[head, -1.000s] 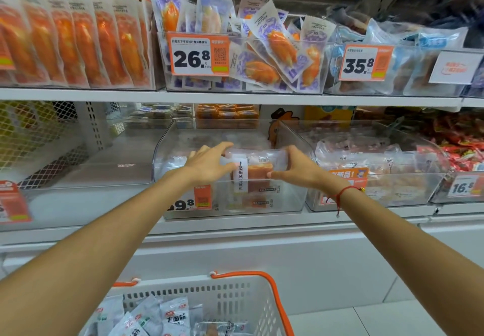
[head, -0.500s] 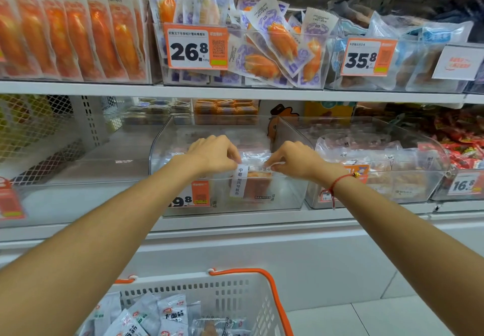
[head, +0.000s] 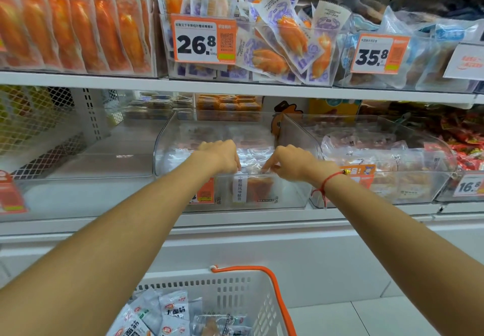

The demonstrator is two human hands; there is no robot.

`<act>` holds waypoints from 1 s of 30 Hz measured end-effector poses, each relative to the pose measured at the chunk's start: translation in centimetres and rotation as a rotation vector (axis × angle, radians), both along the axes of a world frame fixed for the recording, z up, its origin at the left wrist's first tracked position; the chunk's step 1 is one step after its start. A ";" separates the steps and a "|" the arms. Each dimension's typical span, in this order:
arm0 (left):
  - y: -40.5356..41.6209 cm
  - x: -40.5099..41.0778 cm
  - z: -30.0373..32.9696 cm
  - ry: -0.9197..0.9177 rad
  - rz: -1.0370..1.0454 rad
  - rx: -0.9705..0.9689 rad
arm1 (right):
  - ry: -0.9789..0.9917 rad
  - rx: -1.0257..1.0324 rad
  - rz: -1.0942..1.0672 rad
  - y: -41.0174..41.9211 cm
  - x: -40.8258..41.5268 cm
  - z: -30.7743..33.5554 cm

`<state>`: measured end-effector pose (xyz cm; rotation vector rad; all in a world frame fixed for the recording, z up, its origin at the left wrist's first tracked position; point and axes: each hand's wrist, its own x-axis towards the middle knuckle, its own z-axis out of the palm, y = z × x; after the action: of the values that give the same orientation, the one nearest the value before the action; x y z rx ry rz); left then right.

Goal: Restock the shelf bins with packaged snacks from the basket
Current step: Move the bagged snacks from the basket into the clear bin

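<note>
Right now both hands reach over the front wall of the clear middle bin (head: 167,152) on the lower shelf (head: 235,217). Left hand (head: 222,156) and right hand (head: 290,162) have fingers curled downward, each pinching a top corner of one snack pack (head: 252,186). Pack stands upright inside the bin, just behind the front wall, seen through the plastic: clear wrapper, brown-orange piece inside, white vertical label strip with dark characters on its left side. Top edge of the pack is crinkly and shiny between the two hands.

Fingertips are mostly hidden behind knuckles and the bin wall, so exact contact is hard to make out. Orange price tag (head: 203,191) on the bin front is partly covered by the left forearm; only a fragment shows. More packs deeper in the bin are blurred through plastic. Red string bracelet (head: 327,182) sits on the right wrist. White basket (head: 235,291) with orange handle is cut off at the bottom edge, holding grey-white packets (head: 172,309) with red logos. Neighbouring bin (head: 442,178) on the right holds pale packs, print unreadable.
</note>
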<state>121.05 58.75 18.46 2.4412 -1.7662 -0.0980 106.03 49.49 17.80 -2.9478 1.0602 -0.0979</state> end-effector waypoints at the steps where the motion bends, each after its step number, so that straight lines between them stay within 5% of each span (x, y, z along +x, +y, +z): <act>1: 0.0 -0.3 -0.2 -0.014 0.024 -0.027 | -0.030 -0.015 -0.011 0.2 -0.2 -0.5; 12: 6.7 -1.2 -3.3 0.015 0.041 -0.481 | -0.546 -0.102 0.031 4.4 -4.1 -4.8; 15: 10.0 -1.9 -3.8 0.187 0.088 -0.643 | -0.751 -0.042 0.052 7.2 -4.5 -5.1; 18: 13.3 -2.3 -5.6 0.458 0.134 -0.599 | -0.841 0.115 0.011 9.8 -4.5 -6.7; 30: 24.5 -1.6 -23.0 0.830 0.335 -0.380 | -0.434 0.809 -0.058 18.6 -4.3 -21.8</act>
<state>119.43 83.20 -4.55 1.9459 -0.9115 -0.5808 101.74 68.11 -3.95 -2.0490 0.8469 -0.2308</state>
